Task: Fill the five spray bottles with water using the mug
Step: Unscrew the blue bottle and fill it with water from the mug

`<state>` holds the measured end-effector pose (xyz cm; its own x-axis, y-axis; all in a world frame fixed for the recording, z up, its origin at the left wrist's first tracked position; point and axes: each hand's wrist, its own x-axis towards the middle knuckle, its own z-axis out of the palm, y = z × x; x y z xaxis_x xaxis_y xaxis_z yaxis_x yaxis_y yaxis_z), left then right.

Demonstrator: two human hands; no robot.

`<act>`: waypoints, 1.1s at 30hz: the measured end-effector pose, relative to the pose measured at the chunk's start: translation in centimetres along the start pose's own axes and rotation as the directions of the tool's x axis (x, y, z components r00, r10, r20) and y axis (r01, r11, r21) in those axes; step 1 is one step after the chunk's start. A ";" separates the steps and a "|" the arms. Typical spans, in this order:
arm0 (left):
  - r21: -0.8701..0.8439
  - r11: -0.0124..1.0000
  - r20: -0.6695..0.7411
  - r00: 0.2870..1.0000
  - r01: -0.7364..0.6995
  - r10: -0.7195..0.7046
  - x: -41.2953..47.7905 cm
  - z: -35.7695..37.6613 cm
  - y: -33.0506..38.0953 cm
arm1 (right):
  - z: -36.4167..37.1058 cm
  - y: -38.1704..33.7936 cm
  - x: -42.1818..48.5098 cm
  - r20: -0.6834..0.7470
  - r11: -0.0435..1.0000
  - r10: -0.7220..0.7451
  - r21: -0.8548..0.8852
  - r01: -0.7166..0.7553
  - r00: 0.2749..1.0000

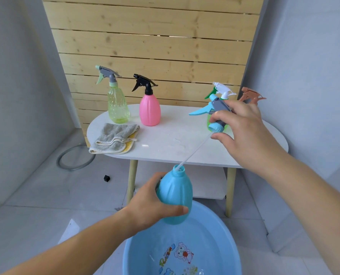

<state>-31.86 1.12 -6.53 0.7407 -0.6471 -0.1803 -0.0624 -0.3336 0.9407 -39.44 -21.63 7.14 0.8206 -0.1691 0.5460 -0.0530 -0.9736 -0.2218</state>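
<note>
The left hand (153, 203) clasps the blue bottle (175, 197) neck-up above the water basin (214, 225), likely so spills land there, while the right hand (244, 132) pinches its sprayer head (218, 104) raised, tube tip seemingly just inside the neck.

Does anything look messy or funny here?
The blue plastic spray bottle in the left hand has its top off: the right hand holds the blue-and-grey spray head, its tube tip at the neck. A small black piece lies on the floor.
</note>
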 end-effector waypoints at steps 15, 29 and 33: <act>-0.016 0.999 0.006 0.999 -0.051 0.051 0.7 0.4 1.8 | 2.6 -2.5 -0.9 0.081 0.931 -0.299 0.244 0.272 0.951; 0.015 0.991 -0.092 0.987 -0.132 0.133 6.9 -3.3 7.1 | 4.2 -1.7 5.5 0.112 0.703 -0.008 0.708 -0.074 0.994; 0.011 0.988 -0.088 0.984 -0.153 0.154 9.8 -3.5 7.9 | 5.2 -0.2 7.8 0.228 0.738 -0.028 0.662 -0.134 0.973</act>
<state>-22.70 -5.44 0.13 0.7782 -0.6280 -0.0078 -0.1822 -0.2377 0.9541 -30.09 -21.95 7.27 0.9299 -0.1028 0.3531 0.2273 -0.5941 -0.7716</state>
